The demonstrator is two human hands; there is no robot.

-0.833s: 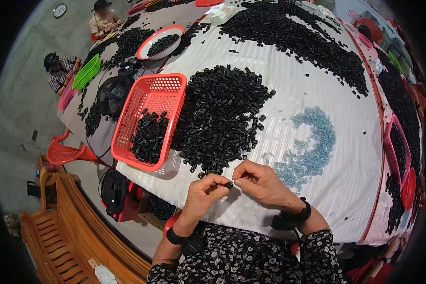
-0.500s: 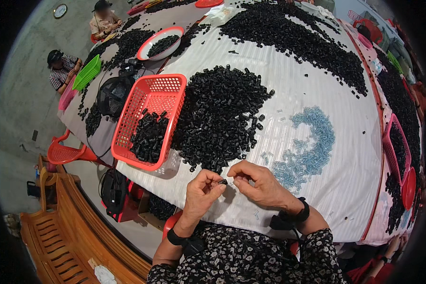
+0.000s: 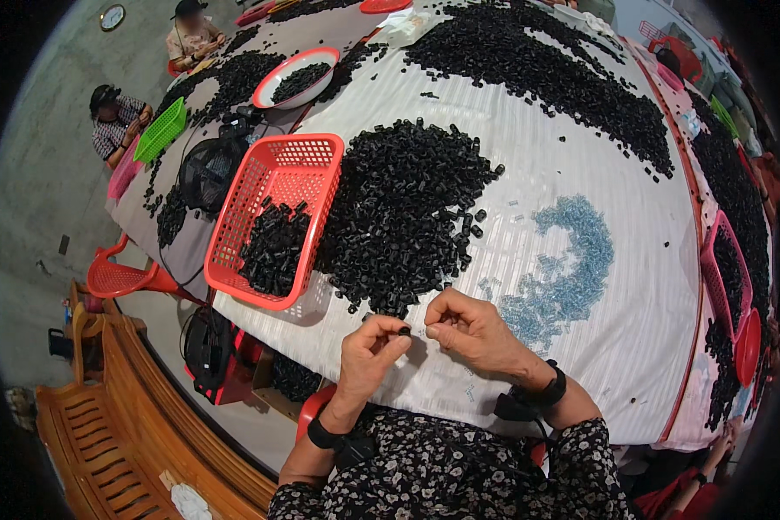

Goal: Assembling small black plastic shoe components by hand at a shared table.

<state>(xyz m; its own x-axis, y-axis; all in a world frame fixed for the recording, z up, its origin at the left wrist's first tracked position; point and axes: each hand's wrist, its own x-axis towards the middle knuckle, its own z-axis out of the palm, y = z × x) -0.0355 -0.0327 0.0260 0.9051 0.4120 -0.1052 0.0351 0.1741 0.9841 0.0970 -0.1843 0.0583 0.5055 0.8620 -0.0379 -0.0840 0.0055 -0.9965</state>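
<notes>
Between thumb and forefinger, my left hand (image 3: 368, 351) pinches a small black plastic cap (image 3: 404, 331). My right hand (image 3: 470, 331) is just to its right, thumb and forefinger pressed together; whatever they hold, if anything, is too small to make out. A narrow gap separates the two sets of fingertips, low over the white cloth (image 3: 529, 433). Just beyond my hands spreads a heap of black caps (image 3: 399, 217). To the right of it lies a curved scatter of small clear bluish tubes (image 3: 581, 260).
A red plastic basket (image 3: 334, 165) partly filled with black pieces stands left of the heap. Another large black pile (image 3: 529, 69) covers the far table. A red-rimmed bowl (image 3: 273, 74) and green basket (image 3: 160, 130) sit farther left, near two seated people. A wooden bench (image 3: 104, 416) is at lower left.
My right hand has drawn slightly right, away from the black cap. The cap in my left fingers has tilted to a different angle.
</notes>
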